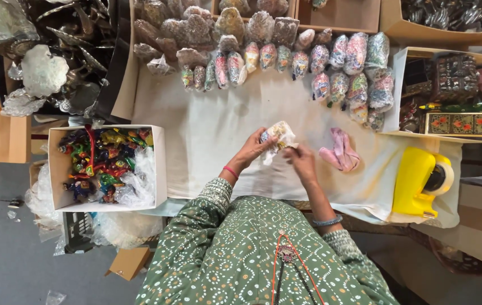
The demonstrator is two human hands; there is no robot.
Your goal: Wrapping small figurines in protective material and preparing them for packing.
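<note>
Head view: a white box (55, 169) at the left is filled with colourful figurines (103, 161); a box (399, 90) at upper right holds painted cases (467, 123). At centre frame, a small wrapped piece (277, 137) is held over the tabletop (207, 135) between the left hand (250, 152) and right hand (303, 162), both closed on it.

Single view only: head-worn camera, looking almost straight down over the wearer's chest onto the cloth-covered counter (207, 130), so the near edge of the frame is filled by the green patterned sleeves and torso. Range is close, about arm's reach; both hands sit near frame centre, the far rows of wrapped pieces (286, 56) lie along the top edge, the white box (55, 169) at left and the yellow tape dispenser (419, 181) at right. Wide lens, edges bowed; floor shows at lower left.
</note>
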